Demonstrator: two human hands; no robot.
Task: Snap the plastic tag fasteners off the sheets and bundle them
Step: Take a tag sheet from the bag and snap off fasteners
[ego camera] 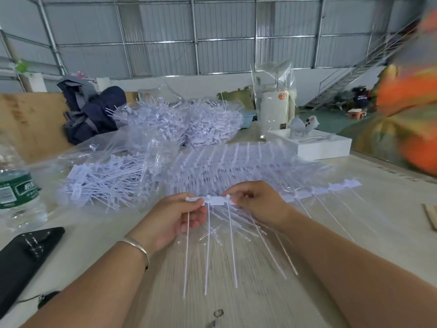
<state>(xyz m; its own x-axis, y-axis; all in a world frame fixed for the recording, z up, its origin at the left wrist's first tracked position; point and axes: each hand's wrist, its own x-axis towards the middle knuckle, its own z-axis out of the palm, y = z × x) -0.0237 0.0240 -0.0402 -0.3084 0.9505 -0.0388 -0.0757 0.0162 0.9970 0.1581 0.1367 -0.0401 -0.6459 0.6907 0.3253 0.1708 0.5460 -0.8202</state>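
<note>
I hold a row of white plastic tag fasteners [216, 201] just above the table, their long thin tails hanging toward me. My left hand [177, 218] pinches the row's left end between thumb and fingers. My right hand [257, 202] pinches the same row a little further right, and the strip runs on past it to the right [331, 187]. Behind my hands lies a stack of uncut fastener sheets [236, 164]. A loose heap of separated fasteners [106, 183] lies on clear plastic to the left.
A larger heap of fasteners in clear bags [179, 121] sits further back. A water bottle [16, 190] and a black pouch [23, 259] are at the left, a white box [314, 143] at the right. A person in orange [406, 110] stands at the far right.
</note>
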